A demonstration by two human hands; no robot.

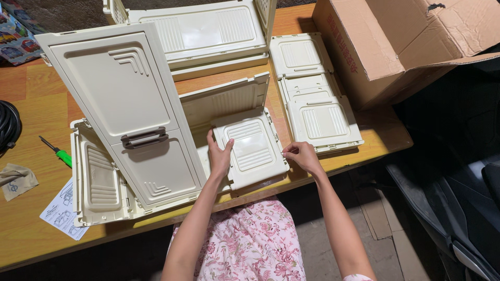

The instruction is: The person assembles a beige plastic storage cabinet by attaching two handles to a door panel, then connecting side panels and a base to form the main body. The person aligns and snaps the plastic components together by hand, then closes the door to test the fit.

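Observation:
A cream plastic folding storage box (99,179) lies partly unfolded on the wooden table (31,229). Its tall door panel (122,99) with a brown handle (144,138) stands tilted up at the left. My left hand (219,155) rests flat on the left edge of a small ribbed side panel (251,148). My right hand (302,156) pinches that panel's right edge with its fingertips. Behind the small panel a longer panel (224,99) tilts upward.
Another folded cream box (208,31) lies at the back, and a flat folded panel set (312,93) at the right. An open cardboard carton (401,41) stands far right. A green-handled screwdriver (58,152), an instruction sheet (62,211), a cloth (16,179) and black cable (8,125) lie left.

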